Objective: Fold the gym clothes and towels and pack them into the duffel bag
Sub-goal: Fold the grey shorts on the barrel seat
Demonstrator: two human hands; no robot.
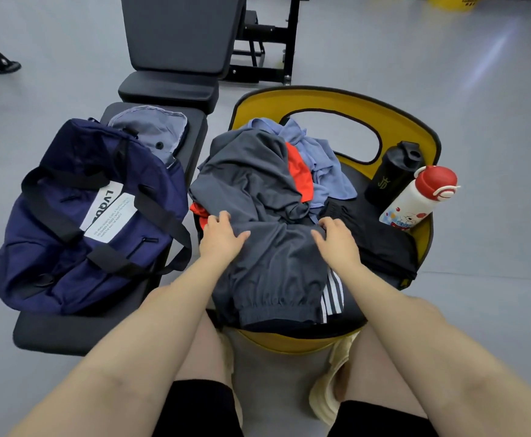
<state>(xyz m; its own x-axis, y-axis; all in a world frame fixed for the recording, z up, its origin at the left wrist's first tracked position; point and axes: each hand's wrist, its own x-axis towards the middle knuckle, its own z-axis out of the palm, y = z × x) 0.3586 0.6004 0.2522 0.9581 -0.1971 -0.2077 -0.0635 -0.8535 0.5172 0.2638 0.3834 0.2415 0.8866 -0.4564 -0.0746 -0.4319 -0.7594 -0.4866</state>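
Our left hand [223,234] and right hand [336,238] rest flat, fingers relaxed, on the grey shorts [270,247] topping the clothes pile on the yellow chair [409,134]; garments beneath are mostly hidden. The navy duffel bag [87,216] lies at nine o'clock on the bench [78,335].

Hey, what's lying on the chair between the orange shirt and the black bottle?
In the head view, a crumpled light blue cloth lies between the orange shirt and the black bottle, with a bare strip of the chair's dark seat beside the bottle.
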